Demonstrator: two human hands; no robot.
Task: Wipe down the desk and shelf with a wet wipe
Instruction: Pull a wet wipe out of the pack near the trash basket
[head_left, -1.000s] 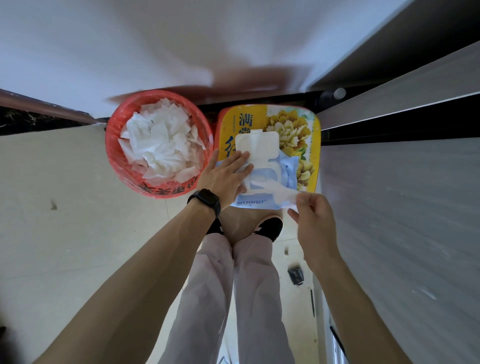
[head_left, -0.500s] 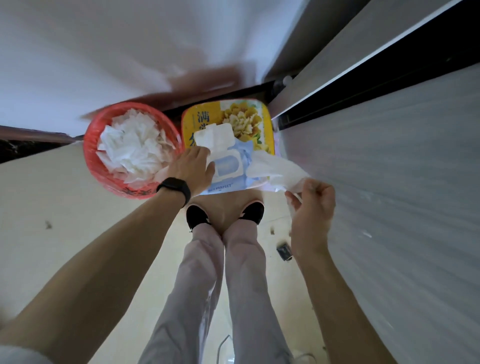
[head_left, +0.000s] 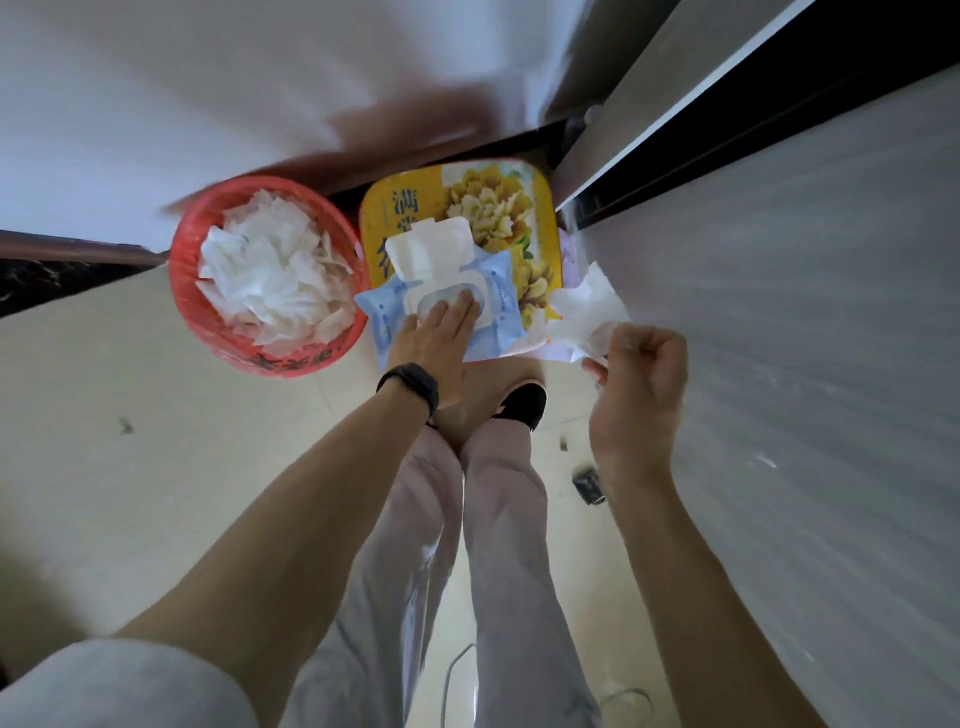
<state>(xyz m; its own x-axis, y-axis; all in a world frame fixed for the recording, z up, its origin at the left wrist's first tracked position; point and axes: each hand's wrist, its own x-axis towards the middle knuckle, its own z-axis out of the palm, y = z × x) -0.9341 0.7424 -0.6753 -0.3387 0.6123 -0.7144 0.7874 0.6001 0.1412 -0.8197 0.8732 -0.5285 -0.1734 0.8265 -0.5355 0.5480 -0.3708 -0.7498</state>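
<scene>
A blue wet-wipe pack (head_left: 493, 291) with its white flip lid (head_left: 428, 252) open lies on a yellow flowered box (head_left: 524, 208) on the floor. My left hand (head_left: 441, 332) lies flat on the pack, fingertips over the opening. A white wet wipe (head_left: 587, 312) hangs free of the pack, pinched in my right hand (head_left: 639, 384), which is closed around its lower edge. The grey desk top (head_left: 805, 338) runs along the right, with the shelf (head_left: 675, 88) above and behind it.
A red basket (head_left: 192, 306) full of used white wipes stands left of the yellow box. My legs and black shoes (head_left: 524, 402) are below the box. A small dark object (head_left: 587, 483) and a cable lie on the pale floor by the desk.
My right hand has pulled the wipe fully out of the pack and moved it right and up. My left hand has slid onto the pack's opening. The view has tilted.
</scene>
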